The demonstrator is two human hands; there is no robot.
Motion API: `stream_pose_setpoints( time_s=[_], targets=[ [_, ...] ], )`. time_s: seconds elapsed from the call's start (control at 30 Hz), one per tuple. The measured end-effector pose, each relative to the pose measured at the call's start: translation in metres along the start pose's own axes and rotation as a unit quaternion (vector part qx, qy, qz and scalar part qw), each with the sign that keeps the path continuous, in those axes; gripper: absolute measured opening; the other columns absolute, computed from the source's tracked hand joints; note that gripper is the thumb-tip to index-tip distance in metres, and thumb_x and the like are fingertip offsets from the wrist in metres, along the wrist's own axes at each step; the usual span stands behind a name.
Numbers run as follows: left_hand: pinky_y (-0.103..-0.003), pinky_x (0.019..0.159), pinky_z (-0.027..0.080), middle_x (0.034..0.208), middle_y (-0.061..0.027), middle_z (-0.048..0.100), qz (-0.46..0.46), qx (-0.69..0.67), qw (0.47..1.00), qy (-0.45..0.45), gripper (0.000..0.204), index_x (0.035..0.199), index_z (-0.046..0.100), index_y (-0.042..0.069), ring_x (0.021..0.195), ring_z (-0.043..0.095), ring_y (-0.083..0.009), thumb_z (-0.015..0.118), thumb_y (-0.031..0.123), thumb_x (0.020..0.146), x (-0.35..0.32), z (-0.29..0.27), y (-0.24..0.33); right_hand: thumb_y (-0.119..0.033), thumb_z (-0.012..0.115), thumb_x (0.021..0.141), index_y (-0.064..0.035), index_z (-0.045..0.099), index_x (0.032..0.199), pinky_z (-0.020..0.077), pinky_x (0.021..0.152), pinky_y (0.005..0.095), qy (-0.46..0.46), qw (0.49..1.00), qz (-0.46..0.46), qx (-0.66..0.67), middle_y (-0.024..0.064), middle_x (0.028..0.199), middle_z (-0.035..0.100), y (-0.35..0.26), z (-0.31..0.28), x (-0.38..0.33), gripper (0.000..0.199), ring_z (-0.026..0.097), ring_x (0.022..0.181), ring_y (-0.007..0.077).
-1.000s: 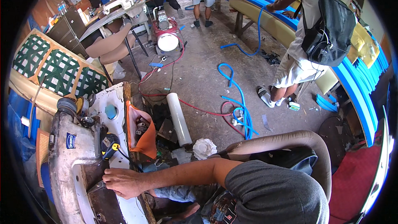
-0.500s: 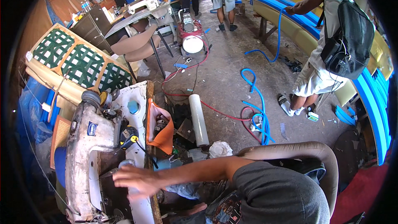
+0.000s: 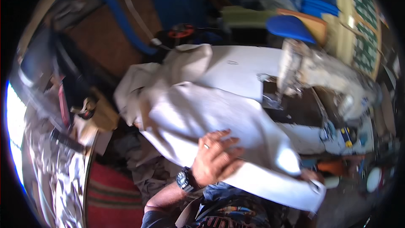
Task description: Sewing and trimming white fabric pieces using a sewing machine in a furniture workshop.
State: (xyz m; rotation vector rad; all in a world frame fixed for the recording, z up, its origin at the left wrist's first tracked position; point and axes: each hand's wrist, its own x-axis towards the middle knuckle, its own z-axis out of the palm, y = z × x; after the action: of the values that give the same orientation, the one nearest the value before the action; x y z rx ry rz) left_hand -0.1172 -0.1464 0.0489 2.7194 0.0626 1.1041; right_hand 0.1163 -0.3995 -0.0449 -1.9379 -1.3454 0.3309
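Observation:
A large pale beige sheet of upholstery material (image 3: 190, 105), wavy and creased, drapes over the front of the white sewing table (image 3: 240, 65) and down toward my lap. My left hand (image 3: 217, 156), wearing a ring and a wristwatch, lies on the sheet with its fingers spread. At the sheet's right end, my right hand (image 3: 311, 175) grips its edge; the fingers are partly hidden and blurred. Beyond the sheet on the right stands a worn, off-white sewing machine (image 3: 333, 74), its needle end over a dark opening in the table.
A yellow-and-black tool (image 3: 346, 137) rests on the table's right part. Behind the machine are a blue rounded pad (image 3: 291, 27) and a webbed frame (image 3: 363, 29). At left are a brown cardboard box (image 3: 103, 112), a red striped cloth (image 3: 112, 185) and crumpled material (image 3: 50, 160).
My view has swung left, from the workshop floor and people to the sewing table. My right hand, empty and reaching over the machine before, now holds the beige sheet; my left hand has come into view.

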Motion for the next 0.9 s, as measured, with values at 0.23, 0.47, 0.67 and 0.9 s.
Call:
stream_pose_setpoints(
  time_s=[0.23,0.47,0.67,0.9],
  targets=[
    [-0.048,0.104,0.043,0.136,-0.014,0.059,-0.259,0.266,0.927,0.05,0.047,0.128,0.064,0.007,0.127,0.055,-0.0362,0.08,0.02,0.086,-0.049,-0.082,-0.126,-0.023,0.076,0.09,-0.0065,0.074,0.111,0.0579,0.082,0.0397,-0.021,0.996,-0.064,-0.05,0.0146,0.102,0.075,0.066,-0.015,0.028,0.028,0.074,0.094,0.03],
    [-0.053,0.114,0.042,0.161,-0.0205,0.039,-0.334,0.306,0.888,-0.08,0.096,0.16,0.037,0.015,0.144,0.044,-0.0434,0.085,0.031,0.078,-0.034,-0.085,-0.305,-0.023,0.076,0.089,-0.0064,0.074,0.112,0.0575,0.084,0.0413,0.026,0.992,-0.063,-0.109,0.0149,0.104,0.075,0.113,-0.042,0.024,0.029,0.073,0.094,0.0305],
    [-0.049,0.122,0.035,0.165,-0.0295,0.03,-0.565,0.127,0.809,-0.097,0.121,0.165,0.022,0.008,0.152,0.035,-0.0441,0.08,0.065,0.075,-0.045,-0.076,-0.374,-0.023,0.076,0.088,-0.0063,0.074,0.113,0.0571,0.085,0.0426,0.063,0.982,-0.024,-0.176,0.0152,0.106,0.075,0.118,-0.054,-0.007,0.03,0.073,0.095,0.031],
    [-0.045,0.12,0.037,0.158,-0.0237,0.046,-0.352,0.025,0.934,0.065,0.064,0.157,0.043,0.009,0.145,0.045,-0.0402,0.064,0.021,0.098,0.02,-0.009,-0.355,-0.023,0.077,0.087,-0.0061,0.074,0.113,0.0567,0.086,0.0441,0.15,0.928,0.195,-0.281,0.0155,0.108,0.075,0.1,-0.069,-0.174,0.031,0.073,0.095,0.0315]
  ],
)
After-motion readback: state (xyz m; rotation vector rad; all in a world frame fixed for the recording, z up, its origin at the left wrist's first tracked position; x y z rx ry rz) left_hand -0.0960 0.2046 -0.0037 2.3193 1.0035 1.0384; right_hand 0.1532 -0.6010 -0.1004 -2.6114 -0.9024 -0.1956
